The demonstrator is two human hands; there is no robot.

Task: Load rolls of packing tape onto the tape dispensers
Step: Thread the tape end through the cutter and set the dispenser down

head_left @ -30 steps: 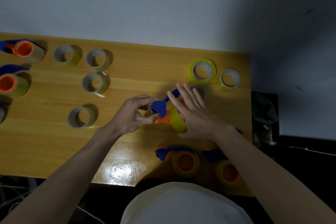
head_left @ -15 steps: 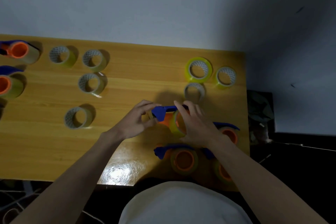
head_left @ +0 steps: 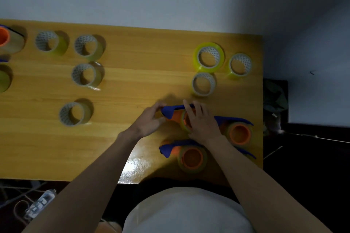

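Step in hand: seating a roll of tape on the blue and orange dispenser that lies on the wooden table, right of centre; the roll looks already on the orange hub.
Left hand: fingers curled at the blue front end of the dispenser, thumb and fingertips close together there; it seems to pinch the nose or a tape end, but the blur keeps me from telling which.
Right hand: laid over the roll with the fingers fairly straight, pressing down on it and not wrapped round it.
Loaded dispensers nearby: one just in front of the hands, near the table edge, and one to the right, partly behind the right wrist; a further one shows at the far left edge.
Loose rolls: a group of three beyond the hands, and four well apart on the left half of the table.
Next move, as I judge it: draw the free tape end forward over the nose of the dispenser, which needs the right hand to hold the roll steady while the left pulls; then set this one down with the finished ones and take a loose roll.
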